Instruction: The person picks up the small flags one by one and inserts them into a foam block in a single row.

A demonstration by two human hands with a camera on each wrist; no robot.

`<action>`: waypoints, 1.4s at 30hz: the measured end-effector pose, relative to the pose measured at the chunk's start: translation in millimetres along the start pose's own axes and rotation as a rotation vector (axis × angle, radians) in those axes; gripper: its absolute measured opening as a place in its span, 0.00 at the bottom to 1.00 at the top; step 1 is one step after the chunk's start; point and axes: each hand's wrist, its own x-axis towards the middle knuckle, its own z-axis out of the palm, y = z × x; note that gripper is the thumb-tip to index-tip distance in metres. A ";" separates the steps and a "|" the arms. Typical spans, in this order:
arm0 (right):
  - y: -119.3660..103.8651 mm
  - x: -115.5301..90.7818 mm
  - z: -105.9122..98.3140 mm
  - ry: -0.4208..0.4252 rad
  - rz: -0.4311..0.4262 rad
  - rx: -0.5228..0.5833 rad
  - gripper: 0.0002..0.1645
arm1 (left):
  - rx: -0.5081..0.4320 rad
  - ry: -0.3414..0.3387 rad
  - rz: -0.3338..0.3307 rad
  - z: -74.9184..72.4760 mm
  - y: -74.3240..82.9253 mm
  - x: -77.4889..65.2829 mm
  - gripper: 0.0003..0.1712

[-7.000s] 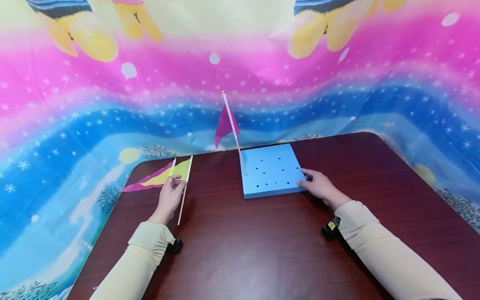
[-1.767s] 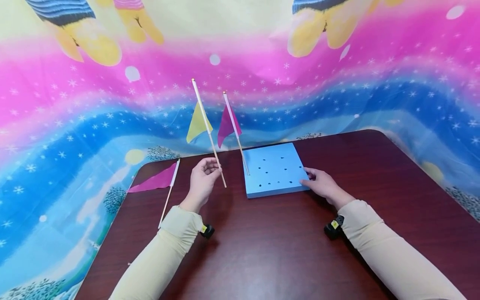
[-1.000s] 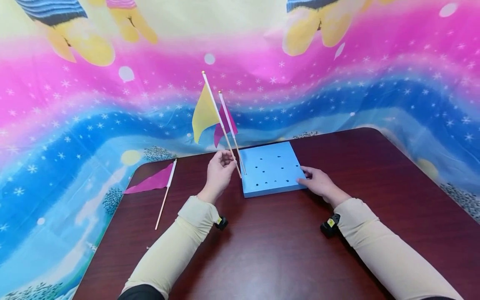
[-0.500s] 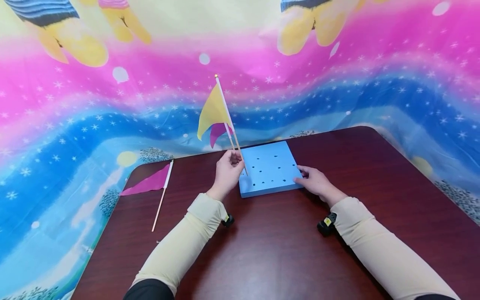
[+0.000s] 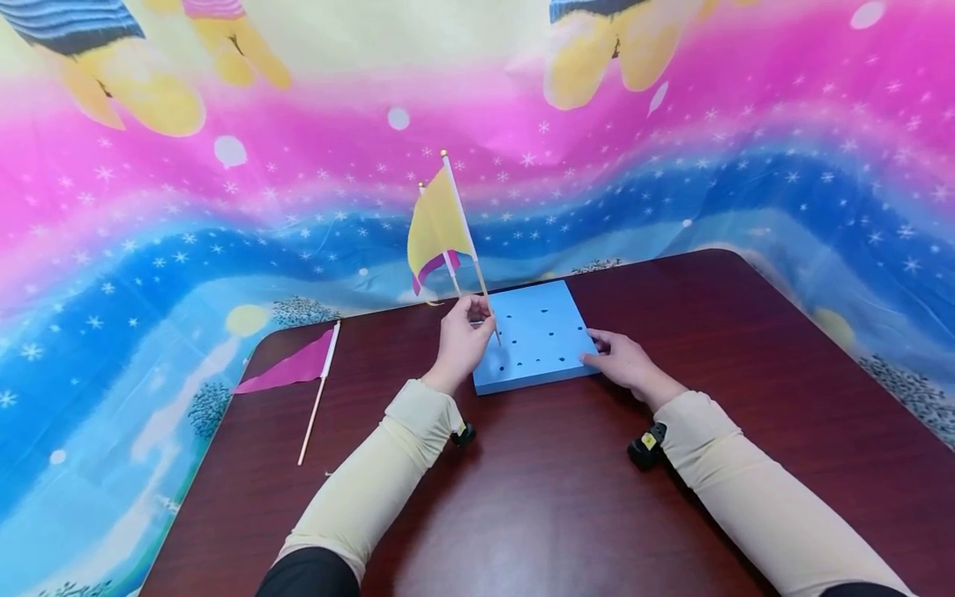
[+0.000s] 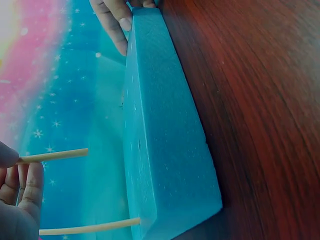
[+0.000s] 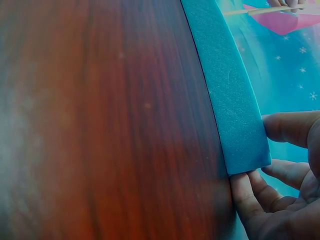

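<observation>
In the head view my left hand pinches the wooden stick of a yellow pennant flag above the left part of a blue foam board. The left wrist view has this stick's lower end hanging free, apart from the board's holed top. A magenta flag stands tilted in the board's left side, partly hidden behind the yellow cloth and my hand; its stick enters the foam. My right hand grips the board's right edge, the thumb and fingers around its corner in the right wrist view.
A second magenta flag lies on the dark wooden table at the left. Several small holes dot the board's top. Behind the table hangs a colourful printed backdrop.
My left hand has picked up the yellow flag from beside the lying magenta one, raised it upright and carried it rightward over the board. The right hand has stayed at the board's edge.
</observation>
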 end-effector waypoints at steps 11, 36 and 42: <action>-0.9 -0.4 -0.3 0.000 0.005 -0.002 0.41 | 0.017 -0.016 -0.033 13.8 -1.0 6.2 0.05; 0.8 0.2 2.5 0.012 -0.008 0.017 0.40 | 0.048 0.003 -0.033 30.4 -18.2 11.3 0.04; 1.7 -0.5 1.8 0.012 -0.008 0.020 0.39 | 0.060 -0.007 -0.034 33.2 -22.9 13.6 0.04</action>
